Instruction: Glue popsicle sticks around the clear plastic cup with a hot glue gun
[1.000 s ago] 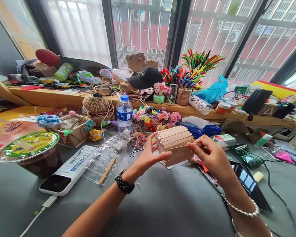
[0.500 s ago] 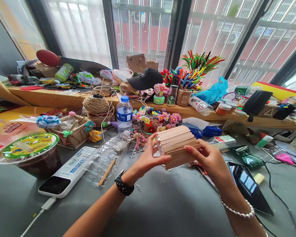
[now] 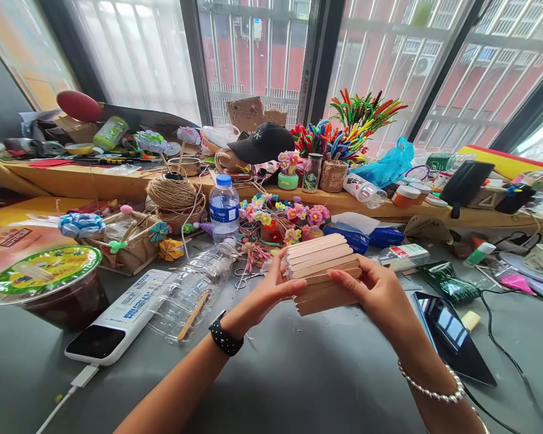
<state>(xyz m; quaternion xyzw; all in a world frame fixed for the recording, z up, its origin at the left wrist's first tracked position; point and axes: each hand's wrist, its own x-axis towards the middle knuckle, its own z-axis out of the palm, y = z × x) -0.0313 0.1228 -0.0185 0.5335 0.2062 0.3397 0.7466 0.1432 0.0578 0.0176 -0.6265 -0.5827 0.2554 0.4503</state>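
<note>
Above the grey table (image 3: pixel 298 386) I hold a clear bottle covered with wooden craft sticks (image 3: pixel 319 268). My left hand (image 3: pixel 265 295) grips its left end with thumb and fingers. At the other end my right hand (image 3: pixel 373 292) wraps around it, the thumb pressing on a lower stick. A black watch is on my left wrist and a bead bracelet on my right.
A cut clear plastic bottle (image 3: pixel 194 289) with a loose stick lies to the left, beside a white power bank (image 3: pixel 117 313) and a lidded cup (image 3: pixel 45 280). A water bottle (image 3: pixel 223 208), twine ball (image 3: pixel 174 193), small scissors (image 3: pixel 247 275) and paper flowers stand behind. A tablet (image 3: pixel 450 334) lies to the right.
My right hand has slid left along the sticks and closed around the right end. The stick-covered bottle has sunk slightly toward the table.
</note>
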